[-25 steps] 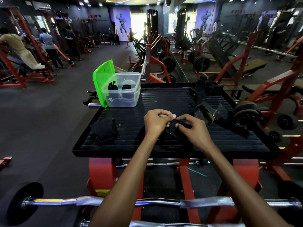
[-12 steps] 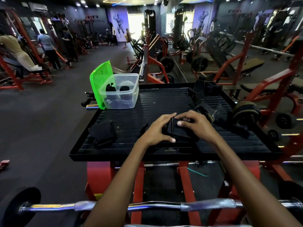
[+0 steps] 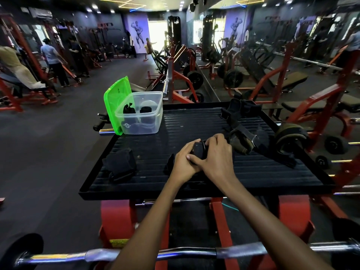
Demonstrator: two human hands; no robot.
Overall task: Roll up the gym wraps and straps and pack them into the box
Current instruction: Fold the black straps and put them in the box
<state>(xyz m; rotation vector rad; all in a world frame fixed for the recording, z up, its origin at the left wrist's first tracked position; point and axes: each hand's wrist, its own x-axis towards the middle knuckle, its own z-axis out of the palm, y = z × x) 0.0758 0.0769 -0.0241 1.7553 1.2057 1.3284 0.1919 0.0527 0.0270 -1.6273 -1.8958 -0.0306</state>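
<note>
Two hands meet over the middle of the black ribbed platform (image 3: 175, 133), and both hold the same small black wrap (image 3: 197, 151). The left hand (image 3: 183, 162) curls round the near and left side of it, with the thumb laid across the front. The right hand (image 3: 218, 154) bends its fingers over the top and pinches the far side. The hands cover most of the wrap, so I cannot tell how tightly it is rolled. One clear plastic box (image 3: 141, 114) stands at the far left corner of the platform, well apart from the hands. Its one green lid (image 3: 115, 104) leans upright against the box's left side. At least two dark rolls (image 3: 145, 110) lie inside the box; the wall blurs the rest. One loose black wrap (image 3: 120, 164) lies on the near left of the platform. One tangled pile of black straps (image 3: 239, 121) fills the right side, running from the far edge toward the right hand, and an olive pad (image 3: 241, 145) lies just beside that hand. One weight plate (image 3: 290, 135) sits at the right edge. One curved chrome bar (image 3: 175, 254) crosses the bottom, in front of both forearms. Red gym machines and a few people stand far behind.
</note>
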